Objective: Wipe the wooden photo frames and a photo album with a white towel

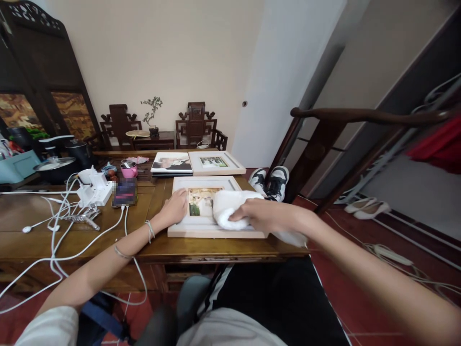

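A light wooden picture frame with a photo in it lies flat on the dark wooden table in front of me. My left hand rests on the frame's left side, fingers laid flat on it. My right hand is closed on a white cloth that is pressed against the frame's right part, over the glass. Part of the cloth hangs past the table's right edge.
Two more framed pictures lie further back on the table. To the left are a phone, a white power strip with several white cables, and a pink cup. A wooden chair and sneakers stand at the right.
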`<state>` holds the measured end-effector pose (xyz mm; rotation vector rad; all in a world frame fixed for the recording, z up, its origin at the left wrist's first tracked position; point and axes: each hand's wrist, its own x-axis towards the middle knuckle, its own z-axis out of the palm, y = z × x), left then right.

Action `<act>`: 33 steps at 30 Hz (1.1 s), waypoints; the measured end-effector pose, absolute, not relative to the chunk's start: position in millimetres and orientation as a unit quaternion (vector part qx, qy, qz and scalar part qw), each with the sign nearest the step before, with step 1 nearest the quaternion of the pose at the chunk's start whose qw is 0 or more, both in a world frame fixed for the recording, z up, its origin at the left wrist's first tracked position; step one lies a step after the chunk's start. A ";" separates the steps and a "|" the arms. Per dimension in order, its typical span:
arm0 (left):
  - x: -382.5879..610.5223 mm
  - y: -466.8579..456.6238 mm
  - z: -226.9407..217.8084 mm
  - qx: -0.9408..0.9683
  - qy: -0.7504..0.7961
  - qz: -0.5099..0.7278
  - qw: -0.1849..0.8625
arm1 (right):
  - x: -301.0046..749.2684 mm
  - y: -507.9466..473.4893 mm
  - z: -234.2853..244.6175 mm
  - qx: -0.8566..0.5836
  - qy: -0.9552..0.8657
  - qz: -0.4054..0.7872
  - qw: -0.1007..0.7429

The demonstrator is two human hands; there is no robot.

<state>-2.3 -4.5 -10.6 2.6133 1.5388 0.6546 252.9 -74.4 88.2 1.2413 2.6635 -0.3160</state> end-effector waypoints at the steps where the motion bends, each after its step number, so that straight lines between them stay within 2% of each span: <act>1: -2.3 -4.4 -10.3 0.842 0.496 0.211 0.020 | 252.2 -82.8 95.3 0.406 0.899 -0.132 0.097; 5: -3.3 -3.3 -10.0 0.844 0.492 0.214 0.019 | 242.1 -84.7 94.6 0.415 0.898 -0.123 0.080; 12: -6.6 0.7 -15.5 0.846 0.487 0.218 0.014 | 230.6 -0.2 46.5 0.509 0.859 0.058 0.006; 16: -6.8 2.8 -16.8 0.846 0.487 0.218 0.021 | 223.2 19.9 42.1 0.502 0.859 0.097 0.026; 20: -5.0 1.6 -14.8 0.841 0.496 0.216 0.021 | 219.3 -19.4 51.2 0.443 0.892 0.068 0.060; 24: -3.2 -2.1 -11.5 0.841 0.495 0.217 0.017 | 231.5 -79.8 76.7 0.401 0.911 -0.026 0.095; 28: -2.8 -3.6 -10.3 0.841 0.494 0.217 0.018 | 246.8 -103.7 100.7 0.384 0.914 -0.101 0.083; 30: -3.1 -2.7 -11.6 0.841 0.495 0.216 0.021 | 248.4 -94.1 104.1 0.413 0.907 -0.067 0.053; 33: -4.1 -0.3 -15.0 0.837 0.499 0.224 0.026 | 242.7 -57.2 94.4 0.440 0.895 0.078 -0.020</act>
